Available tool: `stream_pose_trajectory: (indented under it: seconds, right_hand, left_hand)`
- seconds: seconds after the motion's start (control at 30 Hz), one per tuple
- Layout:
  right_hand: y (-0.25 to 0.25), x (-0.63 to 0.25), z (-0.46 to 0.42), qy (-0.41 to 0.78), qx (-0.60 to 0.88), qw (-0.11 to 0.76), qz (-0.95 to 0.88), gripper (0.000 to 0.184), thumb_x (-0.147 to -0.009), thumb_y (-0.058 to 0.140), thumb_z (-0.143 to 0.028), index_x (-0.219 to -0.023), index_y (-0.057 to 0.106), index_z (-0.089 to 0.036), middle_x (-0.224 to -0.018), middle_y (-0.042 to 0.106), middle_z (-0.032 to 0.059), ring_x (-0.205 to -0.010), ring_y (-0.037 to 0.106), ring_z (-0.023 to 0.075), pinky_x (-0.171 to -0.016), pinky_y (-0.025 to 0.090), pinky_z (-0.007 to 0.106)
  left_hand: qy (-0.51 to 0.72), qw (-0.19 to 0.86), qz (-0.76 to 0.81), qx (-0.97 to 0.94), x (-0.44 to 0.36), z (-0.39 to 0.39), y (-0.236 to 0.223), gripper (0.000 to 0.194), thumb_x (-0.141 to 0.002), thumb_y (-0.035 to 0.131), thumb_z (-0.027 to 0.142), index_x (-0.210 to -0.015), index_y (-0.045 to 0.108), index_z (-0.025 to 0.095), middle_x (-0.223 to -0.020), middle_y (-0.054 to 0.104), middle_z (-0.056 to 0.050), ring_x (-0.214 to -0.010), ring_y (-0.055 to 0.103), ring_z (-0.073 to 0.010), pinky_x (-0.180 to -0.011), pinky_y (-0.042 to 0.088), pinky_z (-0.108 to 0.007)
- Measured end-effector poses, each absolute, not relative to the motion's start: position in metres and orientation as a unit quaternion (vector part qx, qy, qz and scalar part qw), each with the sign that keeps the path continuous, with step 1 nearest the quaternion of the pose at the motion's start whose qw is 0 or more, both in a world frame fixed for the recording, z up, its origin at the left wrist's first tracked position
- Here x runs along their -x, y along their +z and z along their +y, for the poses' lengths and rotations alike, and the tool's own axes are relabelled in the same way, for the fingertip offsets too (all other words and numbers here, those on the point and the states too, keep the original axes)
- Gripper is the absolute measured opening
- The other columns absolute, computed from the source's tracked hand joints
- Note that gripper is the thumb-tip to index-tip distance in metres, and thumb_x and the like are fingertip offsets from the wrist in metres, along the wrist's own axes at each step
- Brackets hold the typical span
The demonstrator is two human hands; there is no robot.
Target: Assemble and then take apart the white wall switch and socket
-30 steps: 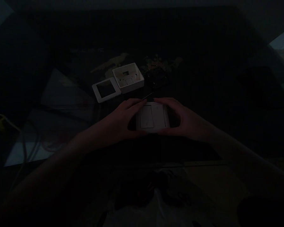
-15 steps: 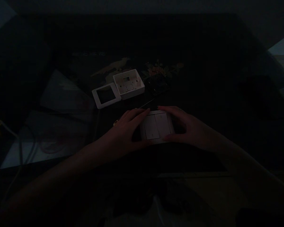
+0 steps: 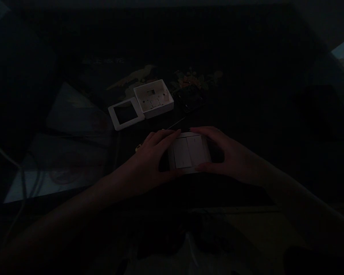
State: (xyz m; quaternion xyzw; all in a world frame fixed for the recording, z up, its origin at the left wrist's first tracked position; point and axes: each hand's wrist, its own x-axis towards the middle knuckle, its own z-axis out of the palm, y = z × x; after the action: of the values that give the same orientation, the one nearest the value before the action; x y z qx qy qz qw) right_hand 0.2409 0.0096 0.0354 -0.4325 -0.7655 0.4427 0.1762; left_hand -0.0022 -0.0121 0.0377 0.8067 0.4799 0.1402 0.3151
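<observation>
Two-rocker switch panel (image 3: pixel 189 152) on dark table (image 3: pixel 235 114), left hand (image 3: pixel 157 154) gripping its left side, right hand (image 3: pixel 223 152) gripping its right, open white box (image 3: pixel 157 109) beyond, adjoining white frame (image 3: pixel 129 123).

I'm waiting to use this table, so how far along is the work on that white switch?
Looks done: the white switch has two rockers in place. In hand: the left hand and right hand grip that switch. Seemingly left: the open box, loose white frame and dark part lie beyond, separate from it. Whether each is needed, I can't tell.
</observation>
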Motion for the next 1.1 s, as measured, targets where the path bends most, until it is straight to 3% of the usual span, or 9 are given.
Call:
stream_pose_trajectory:
  seconds: [0.2, 0.43, 0.63, 0.8, 0.97, 1.1]
  right_hand:
    - [0.034, -0.242, 0.01, 0.433, 0.426, 0.17, -0.776, 0.076, -0.077, 0.076, -0.043, -0.145, 0.045, -0.026, -0.148, 0.048, 0.0125, -0.136, 0.048, 0.0345, -0.112, 0.041, 0.057]
    - [0.033, -0.244, 0.012, 0.401, 0.414, 0.16, -0.801, 0.081, -0.081, 0.075, -0.046, -0.148, 0.042, -0.017, -0.156, 0.042, 0.0159, -0.143, 0.042, 0.032, -0.118, 0.034, 0.054]
    - [0.036, -0.244, 0.014, 0.402, 0.413, 0.131, -0.806, 0.082, -0.081, 0.075, -0.049, -0.151, 0.041, -0.022, -0.158, 0.042, 0.0138, -0.145, 0.041, 0.033, -0.118, 0.035, 0.055]
    - [0.036, -0.244, 0.017, 0.403, 0.411, 0.126, -0.808, 0.086, -0.078, 0.077, -0.049, -0.151, 0.042, -0.021, -0.159, 0.041, 0.0137, -0.145, 0.039, 0.0324, -0.119, 0.034, 0.054]
    - [0.034, -0.247, 0.018, 0.414, 0.407, 0.132, -0.803, 0.09, -0.076, 0.08, -0.049, -0.153, 0.039, -0.025, -0.16, 0.039, 0.013, -0.146, 0.037, 0.0331, -0.118, 0.032, 0.057]
    - [0.032, -0.251, 0.018, 0.443, 0.411, 0.11, -0.789, 0.109, -0.066, 0.085, -0.053, -0.156, 0.031, -0.023, -0.163, 0.031, 0.0157, -0.149, 0.031, 0.034, -0.119, 0.03, 0.057]
  left_hand:
    - [0.143, 0.311, 0.481, -0.807, 0.001, -0.012, 0.037, 0.083, -0.08, 0.074, 0.045, -0.149, 0.039, 0.013, -0.15, 0.045, -0.018, -0.137, 0.043, -0.036, -0.112, 0.042, -0.052]
    - [0.108, 0.265, 0.469, -0.836, 0.003, -0.011, 0.038, 0.085, -0.083, 0.071, 0.049, -0.151, 0.035, 0.012, -0.157, 0.041, -0.019, -0.143, 0.04, -0.0363, -0.114, 0.039, -0.056]
    - [0.099, 0.228, 0.44, -0.863, 0.006, -0.01, 0.037, 0.083, -0.086, 0.066, 0.052, -0.151, 0.033, 0.01, -0.157, 0.041, -0.02, -0.143, 0.043, -0.0313, -0.116, 0.04, -0.045]
    - [0.08, 0.219, 0.426, -0.874, 0.006, -0.009, 0.039, 0.084, -0.085, 0.066, 0.049, -0.15, 0.034, 0.007, -0.159, 0.036, -0.022, -0.145, 0.04, -0.0326, -0.118, 0.037, -0.046]
    - [0.09, 0.275, 0.443, -0.848, 0.005, -0.011, 0.033, 0.09, -0.082, 0.07, 0.044, -0.154, 0.026, 0.014, -0.161, 0.031, -0.021, -0.147, 0.036, -0.034, -0.117, 0.039, -0.05]
    - [0.106, 0.334, 0.447, -0.823, 0.003, -0.014, 0.026, 0.109, -0.075, 0.079, 0.048, -0.158, 0.012, 0.022, -0.163, 0.023, -0.021, -0.149, 0.031, -0.0366, -0.115, 0.04, -0.055]
